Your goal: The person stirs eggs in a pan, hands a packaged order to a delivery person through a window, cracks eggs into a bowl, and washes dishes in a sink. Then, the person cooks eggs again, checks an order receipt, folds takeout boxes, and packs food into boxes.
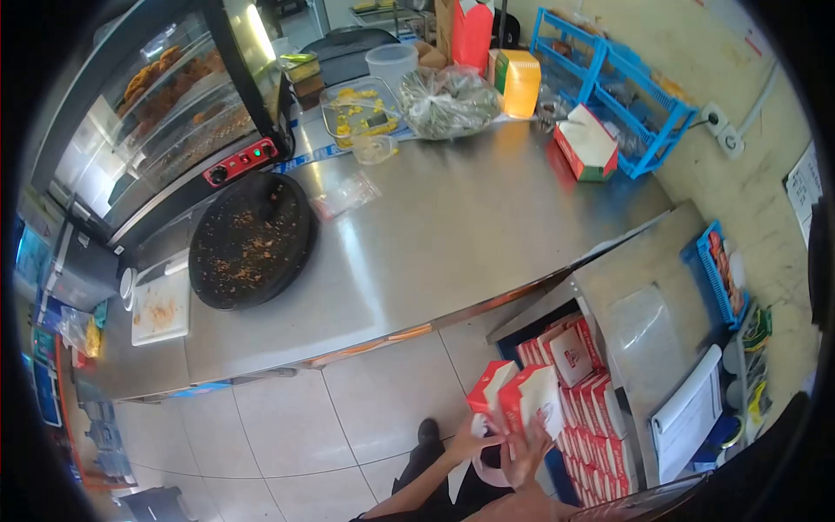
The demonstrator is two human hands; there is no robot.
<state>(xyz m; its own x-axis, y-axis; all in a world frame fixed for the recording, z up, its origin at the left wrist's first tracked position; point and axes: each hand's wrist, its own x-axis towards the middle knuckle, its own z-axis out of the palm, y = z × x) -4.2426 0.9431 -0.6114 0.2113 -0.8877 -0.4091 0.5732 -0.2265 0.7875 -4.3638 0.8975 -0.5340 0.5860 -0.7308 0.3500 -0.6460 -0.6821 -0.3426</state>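
Two red and white cartons are held up at the lower middle right, beside an open compartment. My left hand (474,442) is closed at the lower edge of the left carton (492,383). Fingers of my right hand (524,454) wrap round the bottom of the right carton (532,396), which overlaps the left one. Both hands are close together and somewhat blurred. Right next to them, rows of folded red and white cartons (596,435) fill the compartment below the side counter.
A steel counter (435,226) bears a round black pan (252,239), a white cutting board (161,309) with a knife, and a bag of greens (448,100). A heated display case (174,96) stands left. Blue racks (639,104) line the wall; a notebook (687,418) lies right.
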